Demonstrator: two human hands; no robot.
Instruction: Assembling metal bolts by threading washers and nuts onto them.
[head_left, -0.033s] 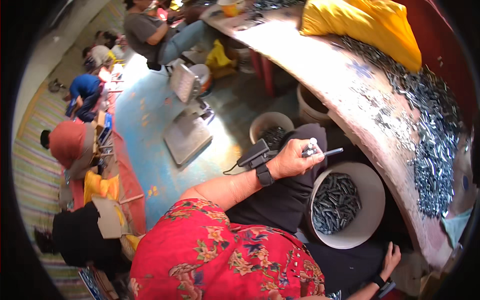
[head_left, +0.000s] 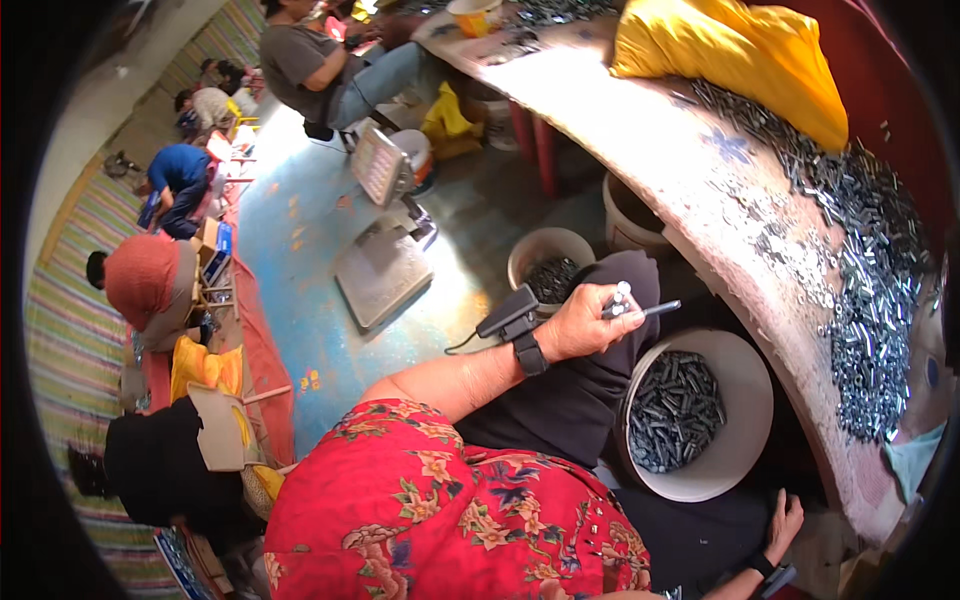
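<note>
My left hand [head_left: 592,325] is closed around a few rod-shaped metal parts [head_left: 620,300]. A thin dark rod sticks out past the fingertips, and shinier ends stand up beside the thumb. This hand hangs above my dark-trousered knee, just left of a white bucket [head_left: 752,440] partly filled with dark metal cylinders [head_left: 675,412]. Lower right, my right hand [head_left: 785,525] rests by my other leg, its fingers loosely apart and nothing seen in it. Each wrist wears a black band with a small device.
A table [head_left: 690,190] curves along the right, bearing heaped metal parts [head_left: 870,330] and a yellow sack [head_left: 735,60]. Under it stand a smaller bucket [head_left: 545,248] and another bucket [head_left: 628,215]. A platform scale [head_left: 382,275] is on the blue floor. Several people sit or bend at the left and back.
The surroundings have shifted slightly right and down in the view. My left hand still grips the metal parts, and my right hand stays by my leg.
</note>
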